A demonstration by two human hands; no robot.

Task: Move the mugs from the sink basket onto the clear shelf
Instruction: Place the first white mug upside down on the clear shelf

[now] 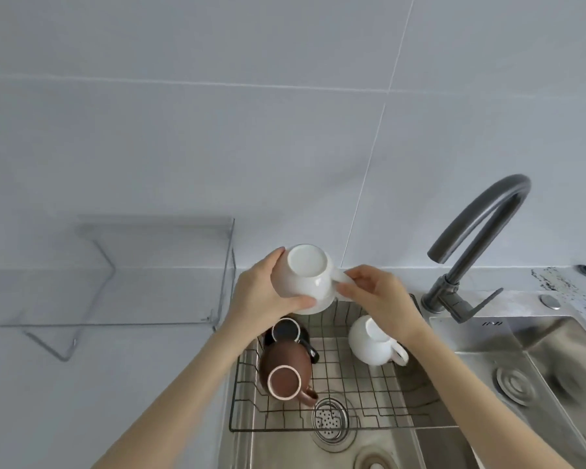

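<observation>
An upside-down white mug [305, 279] is held above the back of the wire sink basket [352, 424]. My left hand [261, 292] wraps its body and my right hand [376, 296] pinches its handle. In the basket stand a second white mug [372, 343] at the right, a brown mug [285, 370] at the left and a black mug [286, 331] behind the brown one, all upside down. The clear shelf [156, 272] stands on the counter to the left with nothing on it.
A dark grey curved faucet [481, 238] rises at the back right of the steel sink [487, 384]. A drain strainer [329, 418] lies under the basket. The tiled wall is close behind.
</observation>
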